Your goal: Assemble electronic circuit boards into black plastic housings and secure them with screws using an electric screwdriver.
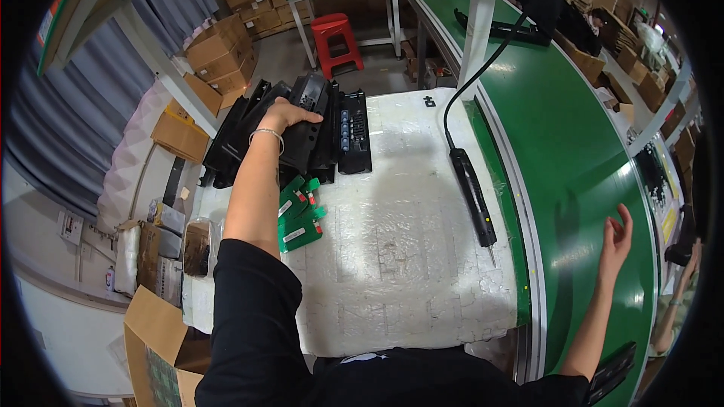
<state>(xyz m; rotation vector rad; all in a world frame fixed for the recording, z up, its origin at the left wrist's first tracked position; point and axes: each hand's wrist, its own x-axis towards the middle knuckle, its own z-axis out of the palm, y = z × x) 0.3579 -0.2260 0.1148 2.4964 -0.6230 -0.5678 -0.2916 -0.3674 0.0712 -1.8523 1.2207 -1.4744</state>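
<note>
At the back left of the padded white worktable, my left hand (283, 116) grips the top of a black plastic housing (308, 136), thumb stretched to the right; its other fingers are partly hidden. More black housings are packed around it, and one beside them (354, 136) shows a row of round blue-grey parts. Green circuit boards (298, 218) lie near my left forearm. My right hand (617, 240) is over the green conveyor belt on the right, fingers loosely curled and apart, holding nothing. A black electric screwdriver (472, 196) with a cable lies at the table's right side.
A small black part (429, 102) lies at the table's far edge. The conveyor (573, 158) carries black housings (501, 29) farther up, and another black part (612, 373) is near my right elbow. A white post (480, 22) stands beside it. Open cardboard boxes (154, 324) are at left.
</note>
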